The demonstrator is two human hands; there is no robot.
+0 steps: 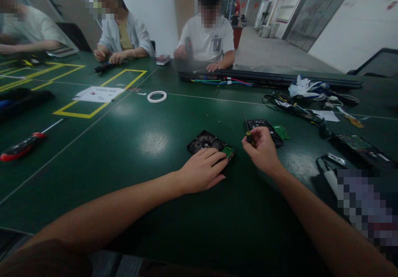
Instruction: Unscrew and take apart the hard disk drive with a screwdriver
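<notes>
The person's left hand (202, 169) is lying over the near right part of an opened black drive-like unit (202, 139), its fingers reaching across a green circuit board (229, 151) at that corner. The unit itself is lying flat on the green table (124, 165), in front of the person. The right hand (264, 152) is gripping a small screwdriver (249, 138) between thumb and fingers, and the thin shaft is pointing up and away from the unit under the left hand. A second black unit (260, 124) is lying just beyond the right hand, with another green board (281, 132) beside it.

For careful screw work, the left hand would do well to be bracing the unit by its frame, leaving the board's contacts unpressed. The screwdriver would best be standing square to a screw head, with steady downward pressure going in before any twist, since a slanting tip could be slipping and scratching the board.

The left hand is covering the unit's near edge, so it is impossible to tell whether thumb and fingers are pinching it or merely resting. The right hand is hiding part of the second unit, the screwdriver's tip is too fine to make out, and small pale specks (219, 122) beyond the units are remaining unidentifiable
</notes>
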